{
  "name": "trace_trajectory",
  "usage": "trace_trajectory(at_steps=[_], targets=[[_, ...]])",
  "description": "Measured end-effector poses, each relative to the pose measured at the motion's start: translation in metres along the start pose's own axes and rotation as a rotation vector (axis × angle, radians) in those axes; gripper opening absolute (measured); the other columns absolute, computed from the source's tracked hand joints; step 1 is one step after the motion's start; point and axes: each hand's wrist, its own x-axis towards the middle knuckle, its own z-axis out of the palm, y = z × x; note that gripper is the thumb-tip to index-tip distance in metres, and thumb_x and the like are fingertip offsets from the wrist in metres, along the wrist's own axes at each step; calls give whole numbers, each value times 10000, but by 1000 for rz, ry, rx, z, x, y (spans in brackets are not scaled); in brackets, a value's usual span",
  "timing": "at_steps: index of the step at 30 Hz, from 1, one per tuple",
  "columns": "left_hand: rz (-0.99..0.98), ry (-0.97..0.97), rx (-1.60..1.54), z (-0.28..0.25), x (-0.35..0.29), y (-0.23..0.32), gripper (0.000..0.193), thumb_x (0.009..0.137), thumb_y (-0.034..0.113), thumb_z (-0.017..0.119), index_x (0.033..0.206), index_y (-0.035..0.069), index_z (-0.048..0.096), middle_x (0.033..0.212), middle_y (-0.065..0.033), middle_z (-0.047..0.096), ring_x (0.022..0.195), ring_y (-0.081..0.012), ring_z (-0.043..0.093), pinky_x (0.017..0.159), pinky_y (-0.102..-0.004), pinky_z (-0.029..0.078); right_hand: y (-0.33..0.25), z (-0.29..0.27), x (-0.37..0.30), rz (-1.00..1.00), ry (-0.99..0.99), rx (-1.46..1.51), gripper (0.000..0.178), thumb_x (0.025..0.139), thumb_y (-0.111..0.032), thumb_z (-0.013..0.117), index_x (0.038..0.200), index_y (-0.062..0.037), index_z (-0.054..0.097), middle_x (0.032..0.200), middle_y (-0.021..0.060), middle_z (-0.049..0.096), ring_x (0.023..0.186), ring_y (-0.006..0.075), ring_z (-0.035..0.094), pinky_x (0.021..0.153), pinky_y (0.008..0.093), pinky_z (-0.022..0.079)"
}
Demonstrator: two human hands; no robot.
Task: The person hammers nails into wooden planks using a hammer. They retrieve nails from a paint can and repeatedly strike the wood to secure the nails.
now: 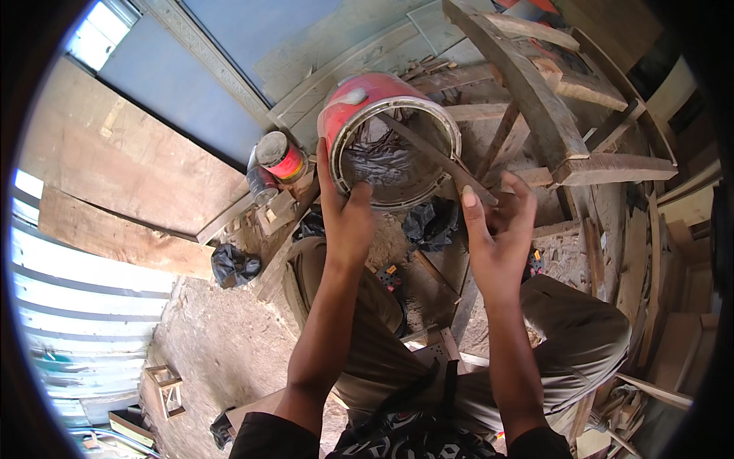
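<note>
A red plastic bucket (365,86) with a pale, worn rim is tipped so its mouth faces me. Dark scraps and a crumpled, shiny dark sheet (378,162) lie inside it. My left hand (348,222) grips the bucket's left rim, thumb over the inner edge and fingers along the outside. A flat, narrow wooden stick (432,153) slants from inside the bucket across its right rim. Its lower end is in my right hand (501,237), between the thumb and curled fingers; the exact grip is partly hidden.
A rough wooden frame (535,84) stands at the right. Left of the bucket are a red and black tin (281,157) and a black plastic bag (235,265). Another black bag (430,223) lies below the bucket. Wood boards (115,145) and corrugated sheeting (84,306) line the left.
</note>
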Motion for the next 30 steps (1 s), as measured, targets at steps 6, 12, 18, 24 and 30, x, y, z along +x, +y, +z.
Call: trace_trajectory(at_steps=[6, 12, 18, 24, 30], targets=[[-72, -3, -45, 3, -2, 2, 797, 810, -102, 424, 1565, 5, 192, 1479, -156, 429, 1334, -227, 444, 1111, -323, 359, -52, 3, -6, -561, -30, -167, 294, 843, -28, 740, 1098, -1, 595, 948, 110, 567, 775, 226, 549, 695, 335, 466], [4, -123, 2, 5, 1, 7, 802, 800, -97, 430, 1563, 4, 207, 1472, -156, 439, 1326, -231, 454, 1101, -318, 366, -41, 38, 33, -720, -482, -495, 169, 835, 8, 629, 1001, 36, 638, 1057, 228, 632, 964, 373, 640, 844, 467, 515], [-46, -72, 52, 3, -1, -17, 801, 806, -84, 458, 1560, -20, 194, 1492, -166, 406, 1320, -229, 445, 1098, -303, 339, -10, 102, 92, -339, -1023, -907, 311, 805, -1, 610, 1108, 32, 674, 1168, 260, 654, 1125, 396, 623, 935, 444, 526], [-50, -82, 34, -2, -2, -19, 652, 824, -36, 466, 1462, 29, 349, 1284, -146, 540, 1138, -246, 584, 875, -377, 548, -6, 114, 95, -413, -974, -892, 433, 815, -33, 637, 1248, -45, 639, 1201, 241, 659, 1161, 367, 627, 963, 420, 523], [-218, -10, -21, 9, -10, 5, 471, 834, 0, 471, 1304, -20, 474, 1158, -158, 596, 996, -293, 665, 753, -436, 657, 12, 124, 85, -268, -892, -745, 594, 876, -97, 593, 1436, -261, 480, 1287, 240, 618, 1222, 352, 597, 992, 461, 507]])
